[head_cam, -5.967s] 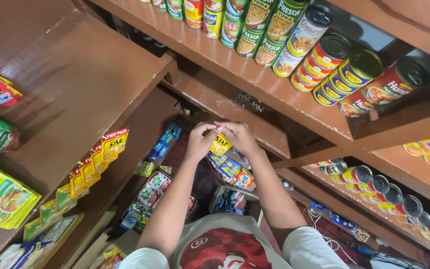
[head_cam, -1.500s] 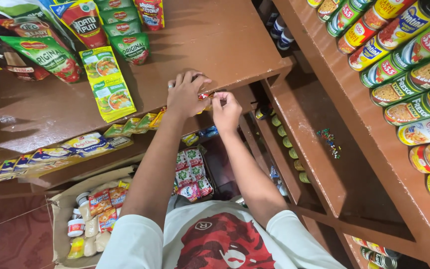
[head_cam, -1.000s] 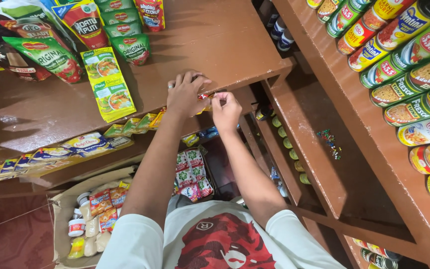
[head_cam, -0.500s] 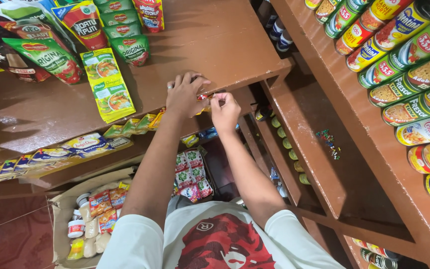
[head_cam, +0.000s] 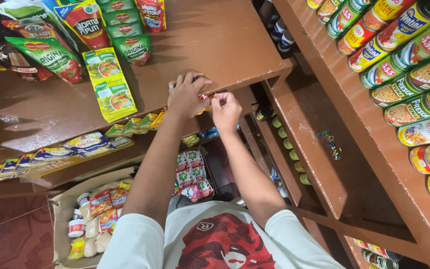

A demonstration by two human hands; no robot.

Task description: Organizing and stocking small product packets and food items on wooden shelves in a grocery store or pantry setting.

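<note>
Both hands meet at the front edge of a brown wooden shelf (head_cam: 225, 45). My left hand (head_cam: 187, 93) rests its fingers on the shelf top, thumb against a small red and yellow sachet (head_cam: 205, 96) at the edge. My right hand (head_cam: 226, 110) pinches the same sachet from the right, fingertips closed tight. Whether something small is also held in those fingertips cannot be made out. A strip of green and yellow sachets (head_cam: 138, 123) hangs along the edge just left of my hands.
Sauce pouches (head_cam: 51, 57) and a yellow-green seasoning packet (head_cam: 110, 84) lie on the shelf top. Rows of cans (head_cam: 409, 55) fill the right-hand shelves. Coloured push pins (head_cam: 329, 142) sit on a lower shelf. A cardboard box of small goods (head_cam: 88, 219) stands on the floor.
Six seconds ago my hands held a yellow sachet in front of lower shelves; now they are at the shelf's front edge. Over the last second they have hardly moved.
</note>
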